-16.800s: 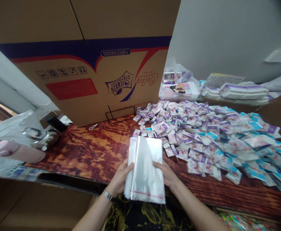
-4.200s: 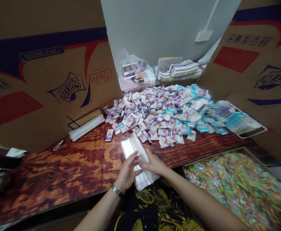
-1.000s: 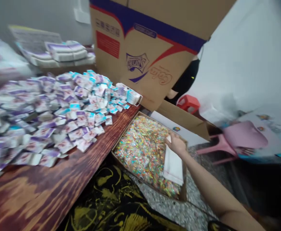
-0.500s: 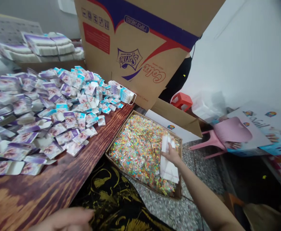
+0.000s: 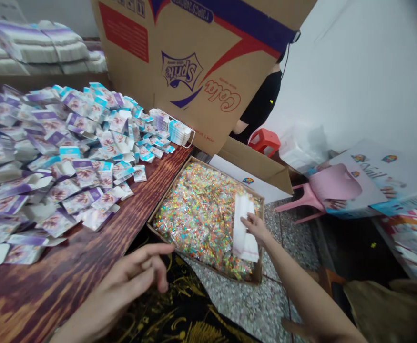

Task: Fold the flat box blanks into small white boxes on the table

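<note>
My left hand [image 5: 133, 276] hangs above my lap by the table's edge, index finger stretched out, the others loosely bent, with nothing in it. To the right, my right hand [image 5: 257, 228] has its fingers closed on white paper strips [image 5: 243, 238]. These lie on top of many small clear packets with bright multicoloured bits [image 5: 197, 214], inside a shallow cardboard box [image 5: 165, 202]. Part of the strips under the fingers is hidden. Beside my left hand, a heap of small purple, blue and white cartons [image 5: 83, 171] printed with hands covers much of the table.
The wooden table [image 5: 97, 252] ends beside the shallow box. A large printed carton [image 5: 183, 71] stands behind, with a person [image 5: 261, 107] partly hidden by it. A red stool [image 5: 265, 142], a pink chair [image 5: 322, 190] and nail-printed boxes [image 5: 380, 176] stand right. Bundled stacks [image 5: 47, 45] sit back left.
My left hand has risen further into view from the bottom edge, over my lap. My right hand stays at the white paper strips. The whole view has shifted slightly.
</note>
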The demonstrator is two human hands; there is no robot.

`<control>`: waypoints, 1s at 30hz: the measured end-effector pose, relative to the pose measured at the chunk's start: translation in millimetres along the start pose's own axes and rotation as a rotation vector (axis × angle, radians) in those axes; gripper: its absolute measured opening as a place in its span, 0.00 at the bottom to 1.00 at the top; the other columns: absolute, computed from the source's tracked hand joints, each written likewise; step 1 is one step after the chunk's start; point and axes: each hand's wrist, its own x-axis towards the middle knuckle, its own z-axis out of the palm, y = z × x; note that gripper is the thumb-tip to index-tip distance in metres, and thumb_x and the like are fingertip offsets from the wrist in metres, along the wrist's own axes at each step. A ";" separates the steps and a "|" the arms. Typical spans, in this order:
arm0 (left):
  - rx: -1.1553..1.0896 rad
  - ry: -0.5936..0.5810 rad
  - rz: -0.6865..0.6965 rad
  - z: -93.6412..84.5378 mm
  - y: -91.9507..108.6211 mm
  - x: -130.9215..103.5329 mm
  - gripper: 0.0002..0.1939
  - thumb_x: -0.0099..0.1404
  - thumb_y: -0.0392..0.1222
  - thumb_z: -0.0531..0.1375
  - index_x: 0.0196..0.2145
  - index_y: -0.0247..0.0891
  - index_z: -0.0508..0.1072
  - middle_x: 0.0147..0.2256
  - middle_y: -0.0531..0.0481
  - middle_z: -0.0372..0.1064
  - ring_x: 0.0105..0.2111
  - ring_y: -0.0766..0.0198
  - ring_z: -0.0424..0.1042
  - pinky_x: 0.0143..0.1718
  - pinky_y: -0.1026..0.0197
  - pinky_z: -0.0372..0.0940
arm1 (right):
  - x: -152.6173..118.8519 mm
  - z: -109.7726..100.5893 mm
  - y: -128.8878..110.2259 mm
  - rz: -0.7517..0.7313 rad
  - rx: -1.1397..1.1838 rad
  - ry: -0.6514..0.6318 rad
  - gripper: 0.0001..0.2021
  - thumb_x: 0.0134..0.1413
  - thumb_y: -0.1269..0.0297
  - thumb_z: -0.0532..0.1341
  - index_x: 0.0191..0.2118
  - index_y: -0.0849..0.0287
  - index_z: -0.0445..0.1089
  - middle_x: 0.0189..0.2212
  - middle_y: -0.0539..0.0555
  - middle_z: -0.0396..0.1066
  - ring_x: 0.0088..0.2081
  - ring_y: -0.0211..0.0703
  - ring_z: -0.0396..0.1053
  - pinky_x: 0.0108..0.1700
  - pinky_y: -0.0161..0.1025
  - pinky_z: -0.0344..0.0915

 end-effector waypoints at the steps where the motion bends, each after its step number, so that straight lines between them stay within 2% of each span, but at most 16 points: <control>1: -0.012 -0.027 -0.028 7.6 -1.3 13.8 0.23 0.63 0.53 0.55 0.52 0.40 0.65 0.29 0.50 0.67 0.31 0.62 0.66 0.36 0.60 0.60 | -0.3 -1.8 2.9 -0.021 -0.019 0.007 0.17 0.53 0.52 0.56 0.40 0.59 0.71 0.30 0.56 0.73 0.26 0.42 0.70 0.26 0.38 0.68; 5: -0.031 -0.133 -0.130 38.3 -20.3 61.7 0.22 0.62 0.51 0.57 0.50 0.38 0.65 0.30 0.52 0.66 0.32 0.65 0.66 0.37 0.60 0.60 | -9.1 -11.4 19.5 -0.103 -0.115 0.087 0.20 0.45 0.51 0.62 0.42 0.59 0.71 0.38 0.58 0.70 0.33 0.46 0.69 0.38 0.46 0.68; 8: 0.045 -0.250 -0.177 57.7 -37.9 91.0 0.23 0.60 0.53 0.58 0.49 0.37 0.65 0.29 0.53 0.64 0.31 0.65 0.65 0.37 0.60 0.61 | -17.6 -9.3 32.0 -0.154 -0.156 0.126 0.23 0.39 0.53 0.66 0.43 0.58 0.71 0.40 0.59 0.68 0.41 0.52 0.66 0.48 0.51 0.63; 10: 0.196 -0.318 -0.143 70.1 -49.2 109.0 0.21 0.61 0.53 0.56 0.47 0.36 0.66 0.27 0.54 0.63 0.28 0.66 0.64 0.33 0.62 0.59 | -20.1 -2.8 38.0 -0.183 -0.160 0.134 0.22 0.39 0.53 0.66 0.43 0.57 0.70 0.40 0.58 0.68 0.46 0.54 0.64 0.52 0.52 0.59; 13: 0.505 -0.393 -0.045 89.8 -65.0 132.3 0.17 0.63 0.48 0.54 0.45 0.36 0.68 0.25 0.54 0.64 0.26 0.66 0.62 0.29 0.64 0.57 | -19.0 7.3 44.6 -0.202 -0.141 0.133 0.16 0.45 0.54 0.64 0.39 0.56 0.70 0.37 0.57 0.69 0.43 0.52 0.63 0.51 0.51 0.59; 17: 0.764 -0.443 0.095 114.1 -80.7 153.1 0.14 0.61 0.44 0.54 0.42 0.38 0.71 0.31 0.50 0.70 0.30 0.63 0.67 0.32 0.63 0.58 | -14.7 10.9 52.4 -0.184 -0.072 0.136 0.11 0.51 0.54 0.58 0.32 0.57 0.70 0.32 0.56 0.69 0.40 0.50 0.64 0.49 0.49 0.59; 20: 0.783 -0.399 0.059 128.6 -89.5 165.5 0.14 0.60 0.45 0.55 0.42 0.38 0.71 0.33 0.49 0.72 0.31 0.61 0.68 0.33 0.62 0.59 | -13.6 6.0 55.7 -0.148 0.021 0.130 0.14 0.52 0.51 0.57 0.33 0.57 0.70 0.32 0.55 0.70 0.38 0.48 0.64 0.44 0.44 0.61; 22: 0.725 -0.303 -0.034 138.1 -95.7 175.4 0.16 0.59 0.45 0.55 0.43 0.37 0.71 0.34 0.47 0.72 0.30 0.60 0.69 0.32 0.62 0.59 | -14.0 0.8 55.3 -0.110 0.096 0.098 0.16 0.53 0.49 0.55 0.33 0.58 0.68 0.29 0.53 0.69 0.33 0.44 0.65 0.36 0.39 0.63; 25: 0.624 -0.172 -0.117 153.8 -105.1 193.8 0.18 0.57 0.46 0.57 0.43 0.34 0.70 0.36 0.45 0.71 0.32 0.58 0.69 0.32 0.61 0.59 | -15.1 -6.3 52.0 -0.047 0.200 0.041 0.19 0.54 0.45 0.54 0.30 0.58 0.65 0.21 0.48 0.64 0.24 0.38 0.61 0.26 0.33 0.60; 27: 0.566 -0.142 -0.136 164.6 -110.1 206.3 0.19 0.55 0.48 0.59 0.41 0.33 0.70 0.36 0.45 0.71 0.33 0.57 0.69 0.33 0.61 0.59 | -15.1 -9.3 50.3 -0.016 0.254 0.021 0.19 0.53 0.44 0.54 0.28 0.58 0.63 0.20 0.47 0.62 0.22 0.36 0.60 0.24 0.32 0.58; 30: 0.429 -0.152 -0.191 179.4 -114.9 221.9 0.17 0.50 0.46 0.63 0.36 0.34 0.71 0.30 0.49 0.69 0.31 0.60 0.67 0.30 0.63 0.58 | -14.1 -11.2 49.7 0.019 0.310 0.011 0.19 0.53 0.44 0.55 0.29 0.58 0.62 0.20 0.47 0.62 0.22 0.35 0.59 0.24 0.31 0.58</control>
